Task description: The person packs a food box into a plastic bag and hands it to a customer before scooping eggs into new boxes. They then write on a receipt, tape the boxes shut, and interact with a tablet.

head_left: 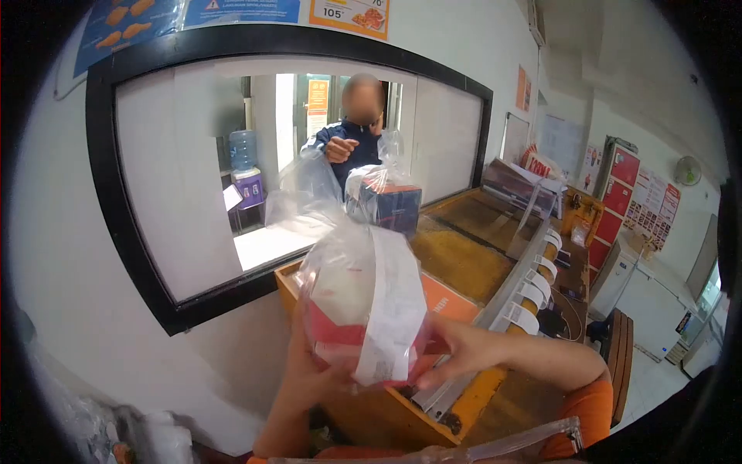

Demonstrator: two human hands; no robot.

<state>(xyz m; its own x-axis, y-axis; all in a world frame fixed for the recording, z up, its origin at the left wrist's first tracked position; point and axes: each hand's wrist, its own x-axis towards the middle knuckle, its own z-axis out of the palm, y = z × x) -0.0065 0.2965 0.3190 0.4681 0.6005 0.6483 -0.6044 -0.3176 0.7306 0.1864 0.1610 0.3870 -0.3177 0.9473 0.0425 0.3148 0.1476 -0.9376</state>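
A clear plastic bag (317, 267) with a red and white box (336, 309) inside is held up in front of me. A long white receipt (394, 309) hangs down over its front. My left hand (313, 371) grips the bag's lower left side, its fingers partly hidden. Curled against the lower right side is my right hand (456, 352), thumb and fingers bent around the bag's edge. Just beyond stands another clear bag holding a dark blue and orange box (390, 209), in the window opening by the counter.
A person (340, 158) in a dark jacket stands beyond the black-framed window (139, 232), one hand raised near the bags. The wooden counter (464, 255) carries an orange printed sheet (448, 301) and a metal rail with several paper slips (533, 298). A chair (622, 363) stands at right.
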